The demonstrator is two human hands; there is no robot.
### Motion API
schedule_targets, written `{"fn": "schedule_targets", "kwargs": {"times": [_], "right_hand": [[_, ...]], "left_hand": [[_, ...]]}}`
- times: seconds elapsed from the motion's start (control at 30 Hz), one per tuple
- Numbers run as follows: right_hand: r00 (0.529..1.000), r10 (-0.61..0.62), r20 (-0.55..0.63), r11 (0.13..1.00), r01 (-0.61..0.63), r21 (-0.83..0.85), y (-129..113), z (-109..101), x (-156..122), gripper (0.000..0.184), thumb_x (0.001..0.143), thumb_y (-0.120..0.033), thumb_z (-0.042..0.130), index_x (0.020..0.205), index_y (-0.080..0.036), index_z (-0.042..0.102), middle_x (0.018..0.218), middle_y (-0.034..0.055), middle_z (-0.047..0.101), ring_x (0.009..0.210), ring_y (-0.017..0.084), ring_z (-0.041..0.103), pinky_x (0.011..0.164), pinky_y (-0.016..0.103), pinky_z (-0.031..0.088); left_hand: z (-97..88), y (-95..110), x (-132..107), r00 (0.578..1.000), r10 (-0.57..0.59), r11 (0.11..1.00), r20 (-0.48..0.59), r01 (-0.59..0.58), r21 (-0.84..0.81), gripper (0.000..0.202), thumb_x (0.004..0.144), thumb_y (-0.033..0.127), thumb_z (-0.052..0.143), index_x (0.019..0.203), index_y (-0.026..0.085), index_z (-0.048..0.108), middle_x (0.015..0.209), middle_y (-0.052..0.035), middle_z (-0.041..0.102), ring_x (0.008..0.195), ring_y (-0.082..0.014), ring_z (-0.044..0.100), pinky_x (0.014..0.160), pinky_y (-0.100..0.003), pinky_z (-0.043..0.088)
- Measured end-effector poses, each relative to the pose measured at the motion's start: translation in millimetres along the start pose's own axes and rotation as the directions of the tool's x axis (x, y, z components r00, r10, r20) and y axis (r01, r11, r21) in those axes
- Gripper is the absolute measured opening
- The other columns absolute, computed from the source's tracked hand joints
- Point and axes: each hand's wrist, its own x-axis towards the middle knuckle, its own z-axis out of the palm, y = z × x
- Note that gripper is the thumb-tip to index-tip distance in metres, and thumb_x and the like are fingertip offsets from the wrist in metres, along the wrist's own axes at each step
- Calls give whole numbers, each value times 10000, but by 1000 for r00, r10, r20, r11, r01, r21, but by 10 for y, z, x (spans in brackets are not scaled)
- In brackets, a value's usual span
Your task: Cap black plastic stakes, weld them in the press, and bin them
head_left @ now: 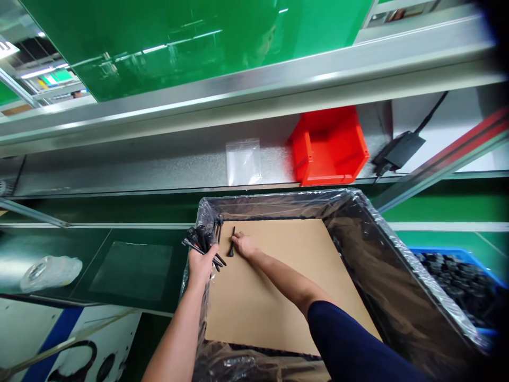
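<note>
My left hand (pixel 201 262) is closed round a bunch of black rod-like parts with wider heads (pixel 202 237), held over the left side of a plastic-lined box (pixel 369 233). Inside the box lies a flat sheet of brown cardboard (pixel 286 276). My right hand (pixel 242 244) reaches over the cardboard, its fingers at one single black rod-like part (pixel 231 244) with a flared lower end. Several more black parts (pixel 218 228) stand at the box's far left corner, beside the cardboard's edge.
On the metal shelf behind the box are a red bin (pixel 330 148), a clear plastic bag (pixel 243 162) and a black adapter with a cable (pixel 403 150). A blue crate of black parts (pixel 457 276) stands right. A plastic-wrapped roll (pixel 51 273) and a clear sheet (pixel 129 270) lie left.
</note>
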Motion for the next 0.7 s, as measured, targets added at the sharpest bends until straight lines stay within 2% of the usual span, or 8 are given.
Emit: {"fn": "schedule_targets", "kwargs": {"times": [0.1,0.23,0.33,0.47,0.53,0.6,0.67,0.7], "right_hand": [[998,-36,51,997,40,-69,-67,124,124,235,919,-205,432,1010,-181,647,1041,133,600,1025,256,495,849,333,419],[996,-61,65,994,67,-87,-159,164,323,303,926,-206,412,1144,-170,618,1119,151,568,1071,268,463,927,372,388],[997,-56,48,997,59,-54,-232,160,361,324,899,-185,451,1178,-141,609,1135,170,570,1076,277,466,950,385,377],[1000,-10,-25,998,11,59,-308,76,318,358,832,-117,511,1176,-133,610,1066,152,617,1005,247,530,929,349,406],[995,46,-92,990,-32,140,-358,-52,294,341,840,-106,477,1155,-111,607,1012,150,631,929,229,570,877,333,442],[979,112,-171,974,-74,215,-463,-286,239,328,899,-142,381,1153,-98,585,990,151,631,865,213,595,814,328,474],[960,132,-248,945,-47,323,-669,-652,102,350,957,-217,286,1162,-125,555,991,130,630,834,191,607,767,319,496],[950,116,-291,916,11,401,-817,-880,-8,335,970,-262,281,1146,-158,546,975,100,632,801,167,611,743,302,506]], "left_hand": [[-9,5,0,999,36,999,1,-36,12,275,556,293,772,750,138,655,645,-42,691,605,-205,676,556,-286,534],[-15,20,-5,1000,28,1000,-11,-28,15,291,557,306,778,763,141,656,640,-40,696,579,-204,674,538,-287,529],[-20,23,-2,1000,22,999,-1,-22,28,302,561,319,780,770,136,661,668,-53,706,592,-211,676,523,-284,521],[-33,-9,21,998,63,994,13,-64,85,277,596,320,765,781,135,671,710,-64,710,644,-209,679,556,-283,521],[-36,-28,32,998,68,992,4,-68,104,277,603,319,764,788,134,672,731,-70,712,661,-211,680,569,-288,522],[-31,-28,37,999,52,994,1,-52,99,294,604,323,768,807,133,673,745,-76,716,673,-220,684,574,-298,526],[-17,3,31,999,43,995,3,-43,95,303,604,324,774,821,136,677,756,-79,721,697,-229,688,595,-310,533],[-7,30,22,999,47,994,6,-47,100,305,601,320,777,829,141,682,769,-78,725,720,-233,691,617,-315,537]]}}
